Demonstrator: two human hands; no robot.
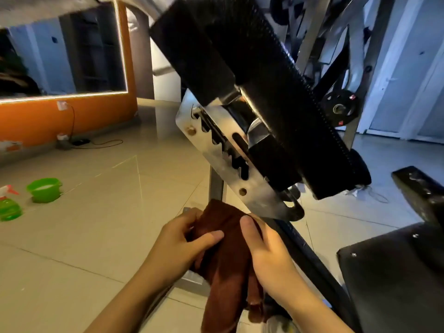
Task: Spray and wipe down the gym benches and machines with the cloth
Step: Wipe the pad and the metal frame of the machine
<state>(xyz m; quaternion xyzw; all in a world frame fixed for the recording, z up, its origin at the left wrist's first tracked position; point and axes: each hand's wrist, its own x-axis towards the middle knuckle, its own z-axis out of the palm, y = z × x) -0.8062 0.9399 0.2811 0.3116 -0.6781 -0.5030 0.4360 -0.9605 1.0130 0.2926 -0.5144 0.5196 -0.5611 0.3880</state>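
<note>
below the bench bracket (pixel 230 164), both hands — left hand (pixel 182 246), right hand (pixel 266 251) — grip the cloth (pixel 228 265); its tail cut off.

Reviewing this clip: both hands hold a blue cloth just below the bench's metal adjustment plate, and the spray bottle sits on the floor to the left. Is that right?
Not quite: the cloth is brown, not blue, as the head view shows. The rest stands: the left hand and right hand both hold it just below the metal adjustment plate, and the spray bottle sits on the floor to the left.

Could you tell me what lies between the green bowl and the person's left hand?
Only bare tiled floor between green bowl and left hand, in the head view.
</note>
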